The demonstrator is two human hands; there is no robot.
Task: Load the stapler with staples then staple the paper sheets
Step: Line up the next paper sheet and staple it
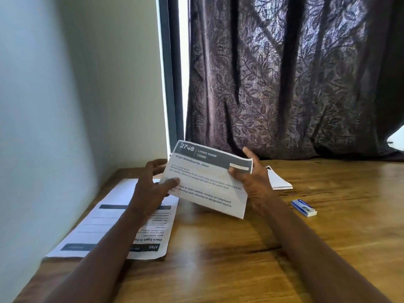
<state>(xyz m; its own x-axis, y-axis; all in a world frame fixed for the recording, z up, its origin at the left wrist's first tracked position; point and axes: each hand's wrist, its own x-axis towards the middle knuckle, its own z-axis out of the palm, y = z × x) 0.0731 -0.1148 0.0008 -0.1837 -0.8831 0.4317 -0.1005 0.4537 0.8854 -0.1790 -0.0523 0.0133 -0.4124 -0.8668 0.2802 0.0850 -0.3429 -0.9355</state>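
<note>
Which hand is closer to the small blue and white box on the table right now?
Right. The right hand grips the sheets just left of the box; the left hand grips their opposite edge, farther away.

both bare forearms reach forward from the bottom corners and draw toward each other, hands raised side by side. the left hand (148, 191) pinches the left edge of the sheets (207, 184), thumb on the front and fingers curled behind. the right hand (254, 182) grips the upper right corner, thumb pressed on the front, fingers behind, the index tip showing above the top edge.
</note>
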